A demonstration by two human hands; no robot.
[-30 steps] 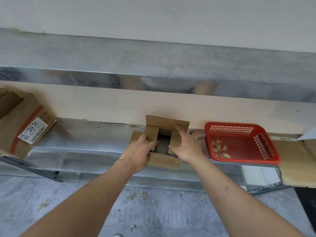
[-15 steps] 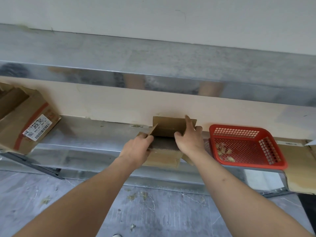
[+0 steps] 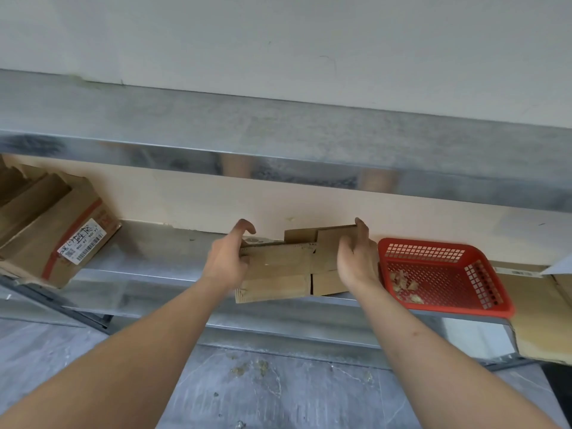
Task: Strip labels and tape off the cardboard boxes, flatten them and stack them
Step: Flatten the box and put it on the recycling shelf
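A small brown cardboard box (image 3: 284,270) lies pressed flat on the steel shelf (image 3: 148,261), its flaps spread out toward the wall. My left hand (image 3: 227,261) grips its left end, index finger hooked above the edge. At the right end my right hand (image 3: 356,258) holds a flap, fingers curled over its top edge. A bigger cardboard box (image 3: 52,230) with a white barcode label (image 3: 82,246) and red tape sits tilted at the shelf's far left.
A red plastic basket (image 3: 445,274) holding bits of torn scrap stands right of my right hand. Flat cardboard sheets (image 3: 538,320) lie at the far right. A second steel shelf (image 3: 278,134) runs overhead. Below is a grey marbled floor (image 3: 247,391).
The small box, open and upright a second ago, has been collapsed flat. My hands moved apart to its two ends.
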